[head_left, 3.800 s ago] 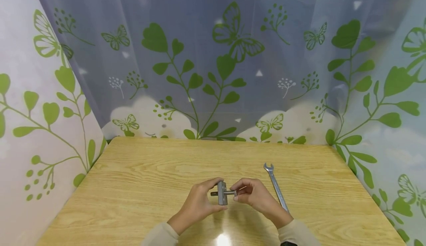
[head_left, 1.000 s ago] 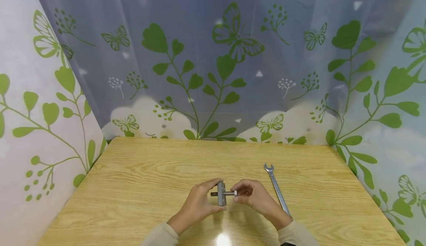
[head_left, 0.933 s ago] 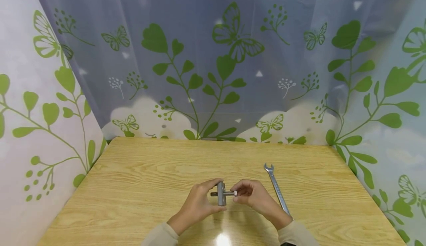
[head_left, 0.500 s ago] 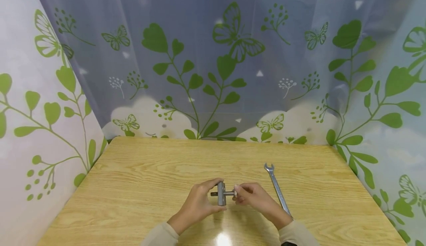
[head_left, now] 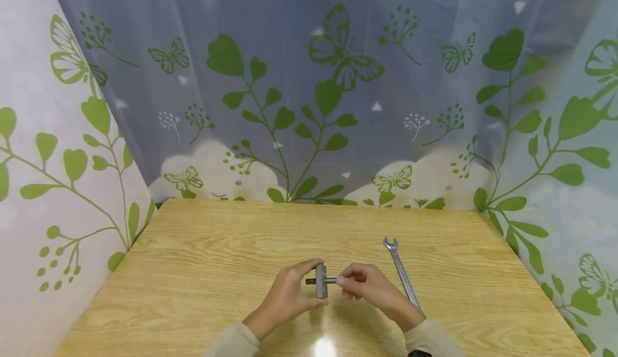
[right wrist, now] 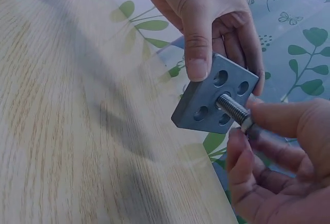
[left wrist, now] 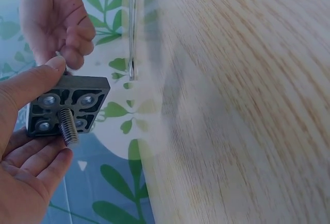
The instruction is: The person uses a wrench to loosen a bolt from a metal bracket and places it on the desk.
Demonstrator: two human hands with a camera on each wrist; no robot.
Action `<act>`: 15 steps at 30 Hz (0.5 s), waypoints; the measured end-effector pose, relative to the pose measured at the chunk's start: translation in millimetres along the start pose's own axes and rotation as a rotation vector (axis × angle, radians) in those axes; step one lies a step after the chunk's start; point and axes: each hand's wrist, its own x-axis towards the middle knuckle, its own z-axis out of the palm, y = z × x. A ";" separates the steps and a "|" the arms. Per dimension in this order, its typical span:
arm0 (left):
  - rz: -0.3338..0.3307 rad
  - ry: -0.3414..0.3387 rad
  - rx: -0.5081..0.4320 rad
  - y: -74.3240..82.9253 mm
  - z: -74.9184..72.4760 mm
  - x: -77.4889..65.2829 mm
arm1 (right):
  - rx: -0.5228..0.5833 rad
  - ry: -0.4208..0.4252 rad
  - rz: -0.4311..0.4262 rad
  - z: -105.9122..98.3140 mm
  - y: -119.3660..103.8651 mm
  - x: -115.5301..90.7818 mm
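Note:
My left hand (head_left: 286, 294) holds a square grey metal plate (head_left: 321, 282) by its opposite edges, thumb on one side and fingers on the other. The plate has several round holes around its middle, and a threaded bolt (right wrist: 234, 108) passes through the centre. In the left wrist view the bolt's threaded end (left wrist: 68, 126) sticks out of the plate's ribbed face. On the other side, my right hand (head_left: 374, 291) pinches the bolt's head end between thumb and fingers. That end is partly covered by fingertips; a hex-shaped part (right wrist: 251, 127) shows in the right wrist view.
A silver wrench (head_left: 402, 272) lies on the wood-grain table (head_left: 217, 239), just beyond the right wrist. A curtain (head_left: 289, 132) printed with green leaves and butterflies stands behind the table and along both sides. A dark band (head_left: 419, 353) shows at the right cuff.
The right fingers have shifted their grip around the bolt's head, the thumb moving up and over to cover it. Left hand, plate and wrench look nearly unmoved.

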 end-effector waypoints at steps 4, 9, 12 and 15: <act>0.000 0.000 0.000 0.1 -0.1 0.2 | -0.001 0.035 -0.074 -1.4 1.4 -1.4; 0.008 0.004 -0.001 0.5 -0.8 1.0 | 0.013 0.054 -0.105 -1.7 2.8 -0.9; 0.010 0.010 0.006 1.1 -1.1 1.3 | 0.001 0.058 -0.114 -1.7 3.2 -0.3; 0.008 0.012 0.008 1.7 -1.2 1.1 | -0.008 0.058 -0.120 -1.7 3.1 -0.1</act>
